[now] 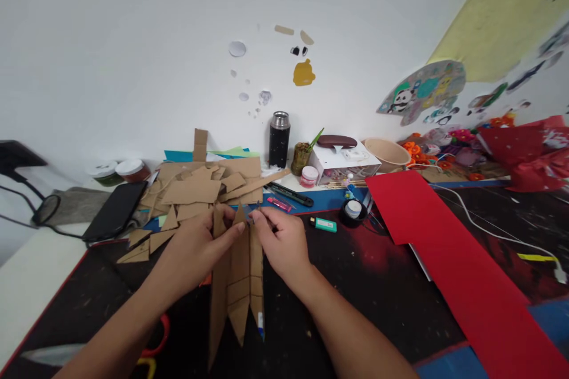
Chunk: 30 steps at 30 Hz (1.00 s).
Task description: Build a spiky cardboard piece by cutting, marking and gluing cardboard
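Observation:
Upright in front of me stands a folded piece of cardboard point(239, 272) with pointed ends and dark lines drawn across its lower panels. My left hand point(213, 237) is closed around its upper left part, thumb pressed on the middle panel. On the right panel's top edge, my right hand point(284, 237) pinches with thumb and fingers. Something small and bluish shows between the hands, too blurred to name. A patch of white and blue marks the right panel's lower tip. Below my left forearm lie scissors point(57, 354), partly hidden, with a red handle loop showing.
Cardboard scraps point(195, 189) pile up behind my left hand, beside a black phone point(114, 210). A dark flask point(279, 142), a utility knife point(291, 194), a green-white stick point(323, 224) and a black bowl point(352, 213) stand or lie beyond. Red sheets point(462, 266) cover the right side.

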Each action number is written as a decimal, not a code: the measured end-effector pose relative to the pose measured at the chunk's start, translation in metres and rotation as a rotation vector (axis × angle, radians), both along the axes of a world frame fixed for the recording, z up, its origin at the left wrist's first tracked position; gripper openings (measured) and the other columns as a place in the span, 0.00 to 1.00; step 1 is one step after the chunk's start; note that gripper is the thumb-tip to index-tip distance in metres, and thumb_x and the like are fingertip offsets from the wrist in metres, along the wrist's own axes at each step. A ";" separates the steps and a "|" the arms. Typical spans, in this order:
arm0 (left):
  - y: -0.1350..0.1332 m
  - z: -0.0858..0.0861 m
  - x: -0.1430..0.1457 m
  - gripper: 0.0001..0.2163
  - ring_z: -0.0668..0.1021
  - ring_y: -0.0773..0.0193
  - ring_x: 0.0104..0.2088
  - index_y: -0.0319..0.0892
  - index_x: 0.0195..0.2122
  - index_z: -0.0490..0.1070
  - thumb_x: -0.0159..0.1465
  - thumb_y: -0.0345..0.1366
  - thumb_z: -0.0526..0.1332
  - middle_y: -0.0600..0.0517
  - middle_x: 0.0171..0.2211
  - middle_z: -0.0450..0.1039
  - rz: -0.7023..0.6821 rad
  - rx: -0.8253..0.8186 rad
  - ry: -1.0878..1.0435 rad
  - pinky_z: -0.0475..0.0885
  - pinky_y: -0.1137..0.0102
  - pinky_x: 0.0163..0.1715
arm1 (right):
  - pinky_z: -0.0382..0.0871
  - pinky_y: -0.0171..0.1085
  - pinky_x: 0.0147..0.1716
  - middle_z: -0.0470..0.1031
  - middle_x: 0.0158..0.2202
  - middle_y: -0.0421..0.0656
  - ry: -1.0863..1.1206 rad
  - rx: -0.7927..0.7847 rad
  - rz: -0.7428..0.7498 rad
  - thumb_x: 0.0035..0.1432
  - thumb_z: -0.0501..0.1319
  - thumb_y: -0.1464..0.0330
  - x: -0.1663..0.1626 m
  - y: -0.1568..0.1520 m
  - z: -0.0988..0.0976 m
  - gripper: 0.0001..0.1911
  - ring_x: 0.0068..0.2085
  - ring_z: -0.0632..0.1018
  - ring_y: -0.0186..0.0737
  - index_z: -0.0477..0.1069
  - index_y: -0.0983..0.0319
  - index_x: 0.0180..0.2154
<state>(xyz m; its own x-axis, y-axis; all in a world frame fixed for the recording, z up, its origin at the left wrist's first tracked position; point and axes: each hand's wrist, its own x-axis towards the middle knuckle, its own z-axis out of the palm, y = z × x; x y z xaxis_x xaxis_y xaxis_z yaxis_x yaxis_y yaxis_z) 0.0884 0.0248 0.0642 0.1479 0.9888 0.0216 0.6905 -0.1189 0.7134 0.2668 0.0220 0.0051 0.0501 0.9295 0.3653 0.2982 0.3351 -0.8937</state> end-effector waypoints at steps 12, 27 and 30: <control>0.002 0.000 -0.007 0.21 0.83 0.47 0.39 0.49 0.39 0.79 0.64 0.61 0.62 0.49 0.36 0.84 0.047 0.032 -0.152 0.75 0.59 0.39 | 0.56 0.34 0.26 0.65 0.23 0.35 0.053 -0.067 0.110 0.70 0.60 0.58 0.002 -0.004 0.006 0.16 0.25 0.66 0.35 0.74 0.60 0.32; 0.002 -0.003 0.003 0.18 0.79 0.54 0.32 0.48 0.32 0.78 0.65 0.56 0.60 0.53 0.27 0.79 0.072 0.067 -0.080 0.72 0.64 0.34 | 0.55 0.35 0.26 0.62 0.22 0.34 0.024 -0.104 0.088 0.69 0.59 0.59 -0.003 -0.002 0.000 0.18 0.25 0.64 0.34 0.68 0.58 0.28; 0.005 -0.002 -0.001 0.19 0.81 0.52 0.34 0.47 0.34 0.78 0.64 0.57 0.60 0.52 0.30 0.82 0.111 0.059 -0.106 0.72 0.63 0.35 | 0.58 0.35 0.27 0.68 0.25 0.36 0.039 -0.112 0.143 0.72 0.59 0.59 -0.001 -0.004 0.002 0.15 0.26 0.68 0.36 0.74 0.59 0.34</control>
<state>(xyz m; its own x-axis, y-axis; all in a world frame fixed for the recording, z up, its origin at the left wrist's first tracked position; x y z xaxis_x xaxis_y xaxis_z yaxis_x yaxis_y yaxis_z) 0.0871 0.0302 0.0620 0.0321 0.9955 0.0895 0.6230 -0.0899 0.7770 0.2658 0.0185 0.0071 -0.0731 0.9630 0.2594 0.2194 0.2693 -0.9377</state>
